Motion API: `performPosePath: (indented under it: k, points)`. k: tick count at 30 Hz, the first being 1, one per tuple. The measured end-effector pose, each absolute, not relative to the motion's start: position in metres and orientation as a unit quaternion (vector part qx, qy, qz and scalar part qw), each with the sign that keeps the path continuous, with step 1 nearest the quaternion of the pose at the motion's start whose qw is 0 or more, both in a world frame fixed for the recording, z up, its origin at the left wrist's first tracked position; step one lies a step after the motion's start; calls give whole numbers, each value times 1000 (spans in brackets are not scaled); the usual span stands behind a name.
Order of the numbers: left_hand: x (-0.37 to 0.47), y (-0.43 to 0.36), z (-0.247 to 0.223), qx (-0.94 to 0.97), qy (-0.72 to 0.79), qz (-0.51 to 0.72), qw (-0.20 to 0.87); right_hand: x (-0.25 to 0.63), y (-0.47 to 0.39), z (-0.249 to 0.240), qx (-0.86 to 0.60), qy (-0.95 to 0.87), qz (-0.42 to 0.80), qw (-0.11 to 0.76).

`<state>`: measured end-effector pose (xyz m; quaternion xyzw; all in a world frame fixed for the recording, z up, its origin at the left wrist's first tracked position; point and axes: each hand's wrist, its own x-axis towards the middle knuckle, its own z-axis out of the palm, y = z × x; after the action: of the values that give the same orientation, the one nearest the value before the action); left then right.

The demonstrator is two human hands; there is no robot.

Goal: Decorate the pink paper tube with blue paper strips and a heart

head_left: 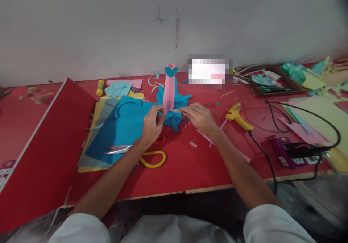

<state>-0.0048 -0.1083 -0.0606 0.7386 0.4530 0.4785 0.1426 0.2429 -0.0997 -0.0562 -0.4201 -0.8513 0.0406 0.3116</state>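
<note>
A pink paper tube point(169, 91) stands upright with a blue paper piece point(171, 71) around its top. Its foot rests among blue paper shapes point(179, 100) on the red table. My left hand point(153, 124) is closed in a pinch at the lower left of the tube; what its fingertips hold is too small to make out. From the right, my right hand point(200, 117) pinches a thin pale strip of paper point(176, 110) whose tip reaches the tube's base. Scissors with yellow handles point(153, 159) lie beside my left forearm, blades over blue paper sheets point(127, 120).
A yellow glue gun point(237, 117) lies to the right, its cord running to a purple power box point(292, 152). A red partition point(43, 149) stands at left. Further back are a glue stick point(100, 87), a blurred bright screen point(209, 71) and a tray point(282, 76).
</note>
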Motion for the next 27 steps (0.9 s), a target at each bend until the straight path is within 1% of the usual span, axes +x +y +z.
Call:
performPosePath:
  k: [10,18,20,22,25,27]
  points:
    - [-4,-106,-60,764,428,461,142,240,-102,-54,-409,-855,25,318]
    - [-4,-106,-60,768,422,460,142,237,-102,-54,-428,-841,65,324]
    - [-5,-106,-60,764,432,458,142,237,-102,-53,-429,-830,102,341]
    - [-6,-105,-61,758,442,458,141,238,-101,-51,-428,-800,168,385]
    - [-6,-104,-63,760,435,459,149,235,-101,-47,-430,-698,309,482]
    - [-5,-105,-63,773,418,451,159,230,-101,-46,-414,-612,414,531]
